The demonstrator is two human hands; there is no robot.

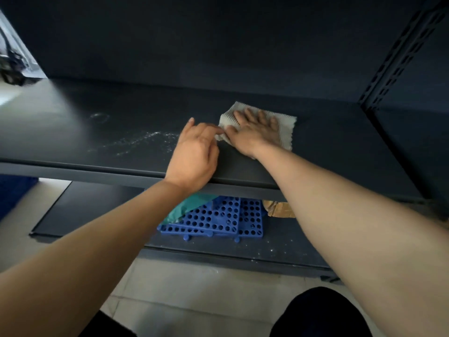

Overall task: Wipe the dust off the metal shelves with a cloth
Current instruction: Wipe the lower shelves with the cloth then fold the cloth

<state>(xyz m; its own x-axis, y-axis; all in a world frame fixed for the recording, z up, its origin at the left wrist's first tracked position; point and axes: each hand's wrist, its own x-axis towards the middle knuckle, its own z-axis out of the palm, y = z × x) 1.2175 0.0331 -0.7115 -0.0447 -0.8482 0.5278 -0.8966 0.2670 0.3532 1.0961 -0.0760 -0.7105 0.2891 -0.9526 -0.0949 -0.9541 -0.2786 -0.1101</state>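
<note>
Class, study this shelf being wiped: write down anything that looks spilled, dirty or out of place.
White dust streaks the dark shelf left of the cloth, not yet wiped. Pale specks also dot the lower shelf by the blue grids.

No legible text, label, brand, number or sign — none on shelf [97,142], cloth [284,132], or blue perforated panels [218,220] at 6 o'clock.

Storeroom: dark metal shelving [121,132], stacked blue perforated plastic panels [218,220].

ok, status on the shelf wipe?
Right hand flat on cloth. Left hand pinches its edge. Dust streak left of cloth, unwiped. Nothing between cloth and dust.
</note>
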